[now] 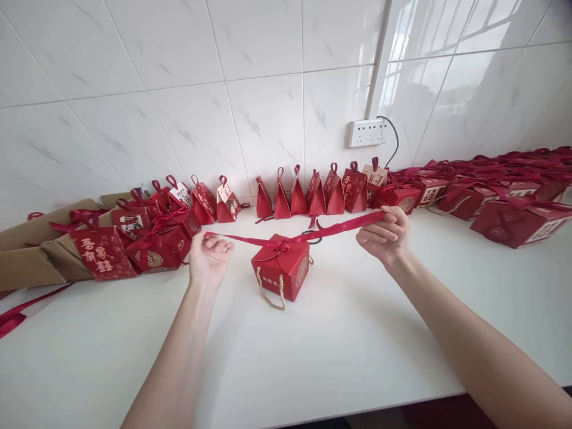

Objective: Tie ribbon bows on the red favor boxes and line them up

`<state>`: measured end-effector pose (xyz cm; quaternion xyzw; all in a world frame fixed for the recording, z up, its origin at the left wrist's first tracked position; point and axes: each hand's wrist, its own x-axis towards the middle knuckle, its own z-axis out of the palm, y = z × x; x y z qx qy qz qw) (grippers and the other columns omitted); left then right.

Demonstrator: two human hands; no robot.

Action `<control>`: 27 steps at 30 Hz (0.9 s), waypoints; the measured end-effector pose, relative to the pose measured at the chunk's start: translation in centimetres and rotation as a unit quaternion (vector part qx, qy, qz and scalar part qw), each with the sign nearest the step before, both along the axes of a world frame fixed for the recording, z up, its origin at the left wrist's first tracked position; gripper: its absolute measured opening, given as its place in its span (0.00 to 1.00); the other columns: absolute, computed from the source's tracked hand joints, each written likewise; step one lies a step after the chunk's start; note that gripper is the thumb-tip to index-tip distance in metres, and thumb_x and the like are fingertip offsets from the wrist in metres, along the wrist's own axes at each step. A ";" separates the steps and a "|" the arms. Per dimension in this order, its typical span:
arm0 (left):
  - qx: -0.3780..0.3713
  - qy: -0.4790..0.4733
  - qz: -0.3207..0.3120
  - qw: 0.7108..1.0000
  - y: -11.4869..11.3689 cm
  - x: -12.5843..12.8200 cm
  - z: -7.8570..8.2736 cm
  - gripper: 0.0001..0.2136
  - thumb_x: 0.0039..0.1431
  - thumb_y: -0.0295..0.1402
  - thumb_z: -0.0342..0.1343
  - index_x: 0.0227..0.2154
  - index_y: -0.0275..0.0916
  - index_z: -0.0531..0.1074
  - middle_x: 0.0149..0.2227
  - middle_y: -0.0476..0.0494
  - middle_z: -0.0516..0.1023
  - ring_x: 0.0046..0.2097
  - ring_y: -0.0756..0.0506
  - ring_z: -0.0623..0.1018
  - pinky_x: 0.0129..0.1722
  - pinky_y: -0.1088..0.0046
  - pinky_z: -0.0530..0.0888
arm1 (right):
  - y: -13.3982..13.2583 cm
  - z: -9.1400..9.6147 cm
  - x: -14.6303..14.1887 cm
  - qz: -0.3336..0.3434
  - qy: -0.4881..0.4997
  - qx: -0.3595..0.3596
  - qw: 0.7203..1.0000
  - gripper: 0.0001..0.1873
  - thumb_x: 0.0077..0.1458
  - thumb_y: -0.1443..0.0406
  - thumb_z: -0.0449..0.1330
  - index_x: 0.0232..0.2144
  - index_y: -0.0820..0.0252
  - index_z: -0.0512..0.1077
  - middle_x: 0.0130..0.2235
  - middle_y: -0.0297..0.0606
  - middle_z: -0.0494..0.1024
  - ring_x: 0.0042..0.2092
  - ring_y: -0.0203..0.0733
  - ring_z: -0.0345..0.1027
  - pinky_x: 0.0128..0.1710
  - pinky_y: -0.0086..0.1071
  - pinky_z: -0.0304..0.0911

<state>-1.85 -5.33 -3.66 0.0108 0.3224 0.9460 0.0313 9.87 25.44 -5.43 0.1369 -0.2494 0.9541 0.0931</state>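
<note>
A small red gift box [281,271] with a rope handle [270,294] stands in the middle of the white counter [313,351]. A red ribbon [330,229] is knotted on top of the box and stretched out to both sides. My left hand [210,256] is closed, pinching the ribbon's left end. My right hand [386,233] is closed around the right end, held slightly higher. Both hands hover above the counter on either side of the box.
Many red gift boxes line the tiled wall: triangular ones [308,193] at the back centre, cube ones at the left [158,247] and right [518,220]. Brown paper bags [31,250] lie far left. A white socket [367,132] sits on the wall.
</note>
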 end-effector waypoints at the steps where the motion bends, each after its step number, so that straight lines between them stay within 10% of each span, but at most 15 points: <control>1: 0.015 0.005 0.005 1.000 -0.3 -0.1 0.1 0.10 0.52 0.27 0.52 0.19 0.38 0.58 0.14 0.60 0.57 0.15 0.57 0.57 0.22 0.78 0.65 | 0.2 0.0 0.1 0.007 0.015 -0.005 1.000 0.16 0.46 0.71 0.55 0.11 0.59 0.64 0.07 0.18 0.59 0.09 0.20 0.43 0.11 0.14 0.45; 14: 0.052 -0.036 0.112 0.992 -1.4 -1.2 0.4 0.09 0.62 0.31 0.48 0.25 0.39 0.62 0.20 0.57 0.68 0.26 0.54 0.75 0.32 0.76 0.70 | 1.8 -0.5 0.4 0.132 0.183 0.025 0.974 0.18 0.51 0.73 0.54 0.12 0.60 0.61 0.08 0.18 0.58 0.08 0.21 0.44 0.09 0.14 0.46; 21: 0.020 -0.042 0.089 0.995 -1.6 -0.9 0.2 0.08 0.54 0.29 0.49 0.22 0.38 0.57 0.21 0.55 0.64 0.22 0.55 0.68 0.27 0.78 0.69 | 1.7 0.2 1.2 -0.132 -0.012 0.136 0.982 0.24 0.46 0.67 0.54 0.07 0.57 0.47 0.05 0.17 0.37 0.10 0.21 0.21 0.07 0.20 0.29; 27: -0.005 -0.069 0.118 0.991 -1.7 -1.1 0.0 0.08 0.49 0.28 0.49 0.21 0.39 0.54 0.20 0.56 0.60 0.20 0.55 0.65 0.25 0.79 0.68 | 2.5 -0.4 0.9 -0.160 -0.021 0.198 0.967 0.26 0.42 0.64 0.55 0.07 0.57 0.41 0.06 0.15 0.28 0.10 0.21 0.17 0.08 0.20 0.28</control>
